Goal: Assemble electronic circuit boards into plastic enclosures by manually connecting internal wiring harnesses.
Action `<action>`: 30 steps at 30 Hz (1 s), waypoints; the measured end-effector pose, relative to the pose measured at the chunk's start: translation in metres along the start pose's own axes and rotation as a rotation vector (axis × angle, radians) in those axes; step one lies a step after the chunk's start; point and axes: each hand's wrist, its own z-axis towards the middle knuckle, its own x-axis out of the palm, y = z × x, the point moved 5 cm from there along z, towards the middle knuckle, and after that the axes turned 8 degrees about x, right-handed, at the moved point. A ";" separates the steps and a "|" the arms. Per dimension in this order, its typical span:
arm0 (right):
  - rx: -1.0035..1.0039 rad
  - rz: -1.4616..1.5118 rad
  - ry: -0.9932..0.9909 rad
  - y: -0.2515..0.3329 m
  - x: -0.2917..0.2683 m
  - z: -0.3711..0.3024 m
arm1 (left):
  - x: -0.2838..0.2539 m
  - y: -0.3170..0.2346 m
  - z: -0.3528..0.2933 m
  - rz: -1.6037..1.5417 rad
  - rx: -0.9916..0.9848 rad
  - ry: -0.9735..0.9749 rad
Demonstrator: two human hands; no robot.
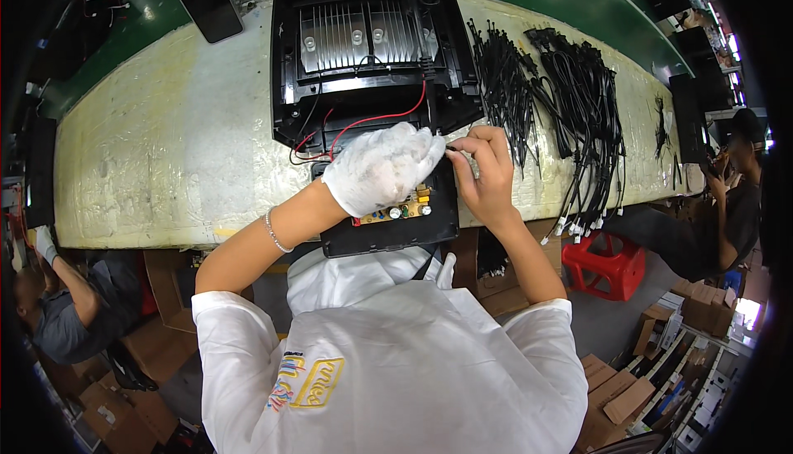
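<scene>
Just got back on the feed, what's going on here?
The person's gloved left hand is over a circuit board, partly hiding it. The bare right hand, alongside, pinches a small dark piece I can't identify. Beyond them sits a black housing with metal fins; bundles of black cables lie to its right.

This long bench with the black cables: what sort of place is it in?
Probably an electronics assembly workshop: black cables lie heaped on the bench, a circuit board shows by the left hand, and cardboard boxes stand nearby.

Boxy black plastic housing [376, 82] sits on a long pale table [165, 132]. Thin black cables [582, 82] right of it — flat black phone [209, 5] left.
</scene>
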 end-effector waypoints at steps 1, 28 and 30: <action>-0.042 -0.020 0.010 0.003 0.000 0.001 | 0.000 -0.004 0.000 0.028 0.064 -0.086; 0.314 0.050 0.065 -0.038 -0.038 -0.004 | -0.004 0.031 0.004 -0.377 -0.438 -0.391; 0.328 0.135 0.199 -0.038 -0.031 0.000 | 0.008 0.026 0.008 -0.693 -0.727 -0.130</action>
